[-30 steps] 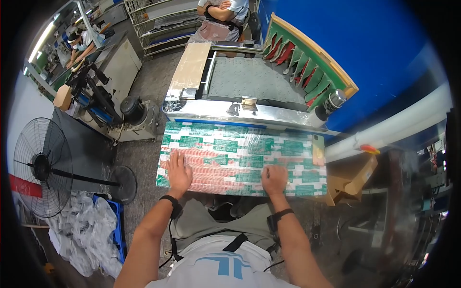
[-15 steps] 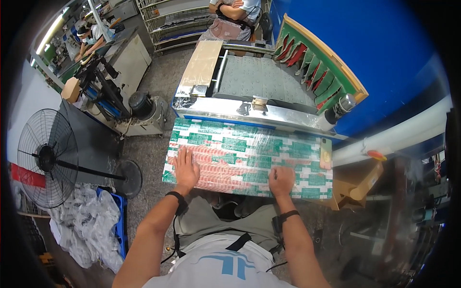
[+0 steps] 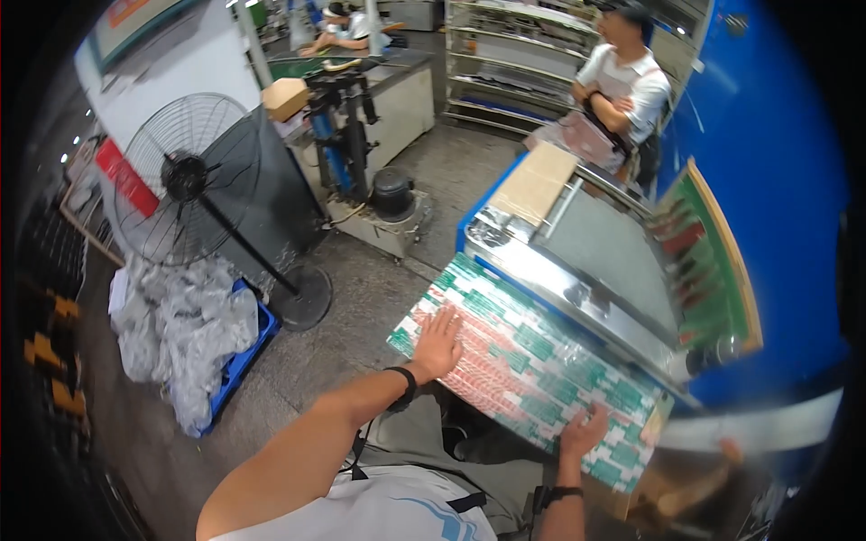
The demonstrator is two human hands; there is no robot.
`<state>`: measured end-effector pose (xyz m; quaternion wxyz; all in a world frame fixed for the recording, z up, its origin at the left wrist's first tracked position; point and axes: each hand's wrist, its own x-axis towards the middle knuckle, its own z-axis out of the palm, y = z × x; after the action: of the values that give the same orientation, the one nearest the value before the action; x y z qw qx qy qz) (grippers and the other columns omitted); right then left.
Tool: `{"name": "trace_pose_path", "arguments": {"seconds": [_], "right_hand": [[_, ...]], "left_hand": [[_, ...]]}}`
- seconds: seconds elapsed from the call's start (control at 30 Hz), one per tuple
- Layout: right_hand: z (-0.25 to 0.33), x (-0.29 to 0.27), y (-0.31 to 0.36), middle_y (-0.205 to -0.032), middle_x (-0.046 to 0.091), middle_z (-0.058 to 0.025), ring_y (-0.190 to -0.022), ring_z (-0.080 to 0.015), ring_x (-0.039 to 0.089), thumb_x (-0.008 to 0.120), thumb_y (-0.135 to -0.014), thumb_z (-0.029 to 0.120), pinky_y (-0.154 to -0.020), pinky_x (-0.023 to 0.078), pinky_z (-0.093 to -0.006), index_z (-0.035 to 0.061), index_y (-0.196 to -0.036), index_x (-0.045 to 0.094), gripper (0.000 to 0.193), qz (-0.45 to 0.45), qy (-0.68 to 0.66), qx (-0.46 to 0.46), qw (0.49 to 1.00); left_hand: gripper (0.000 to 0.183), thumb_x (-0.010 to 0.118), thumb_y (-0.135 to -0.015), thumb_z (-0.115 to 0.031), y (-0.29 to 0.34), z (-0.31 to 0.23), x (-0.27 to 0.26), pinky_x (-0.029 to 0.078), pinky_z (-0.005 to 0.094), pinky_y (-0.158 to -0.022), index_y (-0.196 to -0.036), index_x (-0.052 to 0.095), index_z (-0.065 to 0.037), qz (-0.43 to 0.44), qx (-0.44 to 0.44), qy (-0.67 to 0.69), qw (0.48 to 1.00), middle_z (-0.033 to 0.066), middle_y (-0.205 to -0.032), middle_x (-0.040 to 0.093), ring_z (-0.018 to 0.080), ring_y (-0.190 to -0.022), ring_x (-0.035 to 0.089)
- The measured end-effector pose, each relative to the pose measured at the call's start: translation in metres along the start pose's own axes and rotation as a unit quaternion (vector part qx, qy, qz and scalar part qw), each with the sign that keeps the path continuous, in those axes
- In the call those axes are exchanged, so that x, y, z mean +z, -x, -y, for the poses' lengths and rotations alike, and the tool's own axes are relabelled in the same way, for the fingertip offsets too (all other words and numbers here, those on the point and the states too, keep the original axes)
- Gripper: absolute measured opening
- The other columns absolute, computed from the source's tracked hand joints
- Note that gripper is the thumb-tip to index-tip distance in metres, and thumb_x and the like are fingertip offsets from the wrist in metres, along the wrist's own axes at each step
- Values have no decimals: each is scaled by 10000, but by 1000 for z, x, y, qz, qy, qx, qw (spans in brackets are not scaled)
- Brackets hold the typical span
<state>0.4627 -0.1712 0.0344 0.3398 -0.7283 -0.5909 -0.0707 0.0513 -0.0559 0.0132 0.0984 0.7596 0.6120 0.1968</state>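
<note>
My left hand (image 3: 439, 343) lies flat, open, on a narrow worktop (image 3: 532, 356) covered in green, white and red printed sheeting under a shiny clear layer. Toward the worktop's right end rests my right hand (image 3: 585, 431), loosely open with its fingers bent and nothing visible in it. Close to that end, a phone (image 3: 655, 427) lies on the sheeting, blurred now. The worktop adjoins a machine with a grey bed (image 3: 603, 257), a bright metal front rail and a brown board (image 3: 538, 180) on its left side. A metal flask (image 3: 717, 354) stands by the machine's right corner.
On the left are a black pedestal fan (image 3: 185, 176) and a blue crate (image 3: 239, 383) heaped with clear plastic (image 3: 185, 329). A motor (image 3: 393, 192) on a metal base stands farther back. Behind the machine, a person (image 3: 622, 90) has crossed arms. A cardboard box (image 3: 677, 482) is at right.
The view has swung left, so the worktop and machine appear farther right and tilted. Both hands stay on the worktop. My right hand's fist-like curl looks looser.
</note>
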Motion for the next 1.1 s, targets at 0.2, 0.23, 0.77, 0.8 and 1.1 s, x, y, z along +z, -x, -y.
{"name": "trace_pose_path", "arguments": {"seconds": [0.2, 0.23, 0.77, 0.8, 1.1], "right_hand": [[0, 2, -25, -1285, 614, -235, -1153, -435, 589, 666, -988, 129, -1038, 448, -541, -28, -1359, 616, 405, -1, -50, 135, 990], [1, -3, -27, -1309, 597, -239, -1179, -444, 576, 683, -975, 140, -1055, 439, -555, -29, -1377, 607, 443, 8, 0, 136, 991], [32, -14, 10, -1361, 692, -236, -1207, -460, 639, 739, -787, 91, -1045, 509, -518, 38, -1192, 713, 409, 198, -31, 90, 976], [35, -15, 5, -1255, 730, -204, -1097, -437, 670, 724, -783, 71, -977, 534, -491, 33, -1159, 716, 377, 207, -38, 79, 974], [82, -30, -95, -929, 772, -96, -662, -162, 663, 691, -851, 59, -554, 490, -322, 11, -1204, 737, 359, 475, -285, 265, 789]], "left_hand": [[633, 537, -1030, -282, 2, 8, -18, 169, 616, -1331, -1590, 477, 8, 1, -24, -7, 1000, 252, -1743, 316, 427, -1632, 264], [635, 528, -1037, -290, 2, 6, -18, 164, 615, -1331, -1594, 472, 11, -1, -25, 15, 1000, 252, -1742, 317, 422, -1636, 254], [652, 515, -1046, -307, -1, 5, -17, 150, 610, -1336, -1615, 455, 4, 13, -26, 15, 999, 234, -1743, 325, 402, -1640, 248], [650, 522, -1043, -306, -2, 4, -17, 155, 612, -1334, -1611, 459, 4, 11, -23, 15, 1000, 237, -1739, 329, 406, -1637, 253], [643, 564, -1021, -284, 0, 5, -17, 181, 637, -1315, -1587, 481, 8, 8, -17, 18, 1000, 258, -1720, 345, 436, -1611, 288]]}}
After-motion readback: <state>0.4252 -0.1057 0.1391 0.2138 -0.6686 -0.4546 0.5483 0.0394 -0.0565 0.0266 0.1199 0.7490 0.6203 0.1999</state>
